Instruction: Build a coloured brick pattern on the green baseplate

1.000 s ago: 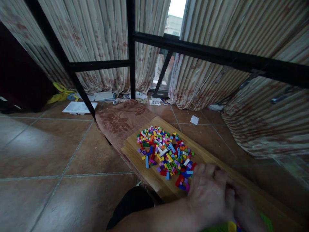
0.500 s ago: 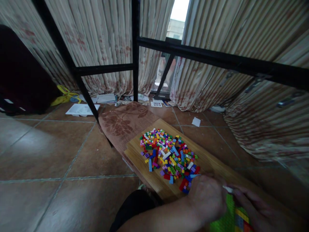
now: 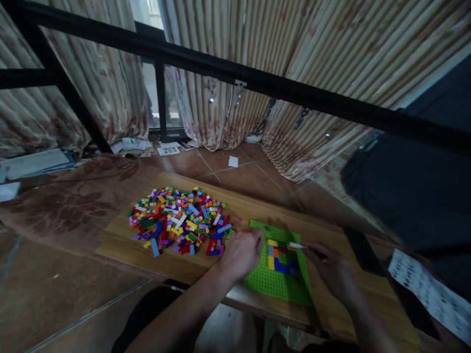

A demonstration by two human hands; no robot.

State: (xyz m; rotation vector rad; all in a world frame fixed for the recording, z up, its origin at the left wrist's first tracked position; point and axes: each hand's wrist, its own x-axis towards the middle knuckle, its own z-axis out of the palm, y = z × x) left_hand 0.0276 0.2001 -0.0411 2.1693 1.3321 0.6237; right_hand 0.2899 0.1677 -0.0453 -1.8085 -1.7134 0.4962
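1. Striped fabric curtains [image 3: 228, 39] with reddish blotches hang in deep vertical folds behind a straight black bar [image 3: 221, 67]; brown floor tiles [image 3: 198, 164] with pale grout below, small white paper square [image 3: 233, 161] on them.
2. Work surface: long wooden board [image 3: 119, 240], smooth, visible grain. Its left end sits by a brownish-pink cloth [image 3: 73, 201] with a darker floral pattern.
3. Loose brick pile [image 3: 180, 220] on the board's left part: glossy plastic, mixed colors, small squares up to long narrow bars, some stud-side down.
4. Green baseplate [image 3: 265, 287] lies flat right of the pile, thin, studded all over. Blocky brick build [image 3: 281, 260] sits on it: yellow, orange, blue, red and green rectangles packed edge to edge.
5. Left hand [image 3: 241, 251]: fingers curled, over the baseplate's left side, between pile and build. Can't tell if anything's in it.
6. Right hand [image 3: 331, 267]: fingertips pinching one end of a slim white piece [image 3: 296, 245], its other end over the build's upper right corner. Markings unreadable.
7. Far right: printed white sheet [image 3: 429, 289], dark rows on it.
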